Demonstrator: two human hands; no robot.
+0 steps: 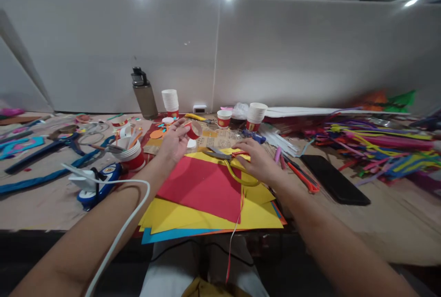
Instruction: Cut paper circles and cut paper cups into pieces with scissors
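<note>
My left hand (175,143) holds up a short red paper cup piece (195,130) between thumb and fingers, its open end facing right. My right hand (257,161) is closed over the yellow handles of a pair of scissors (237,175), whose blades point left above the paper. A small bit of red shows by its fingertips; I cannot make out what it is. Under both hands lies a sheet of red paper (200,187) on yellow sheets (179,214), with blue and orange edges below. A thin red and white strip (235,232) hangs over the front edge.
Paper cup stacks (170,100) (257,114) and a bottle (144,97) stand at the back. On the left are a cup of tools (132,157) and a blue power strip (99,187) with a white cable. A phone (334,180) and colourful pipe cleaners (382,143) lie right.
</note>
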